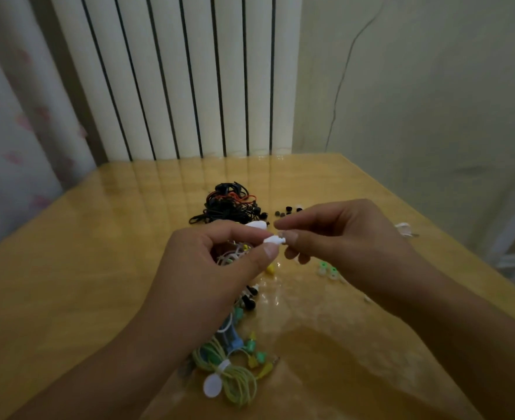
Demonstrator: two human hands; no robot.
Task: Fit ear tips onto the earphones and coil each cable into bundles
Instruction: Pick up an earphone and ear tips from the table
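White ribbed radiator panels point(177, 77) and a pale wall stand behind the glossy yellow wood surface point(68, 268), which carries a tangled black cable heap point(224, 204) and a coiled yellow-green bundle point(235, 380) with a white tie, both partly hidden by the forearms. Above them the left hand point(207, 268) pinches a smooth white earphone point(273, 240) between thumb and fingers, and the right hand point(341, 234) pinches at its tip something too small to make out, while tiny dark ear tips point(286, 211) lie beyond.
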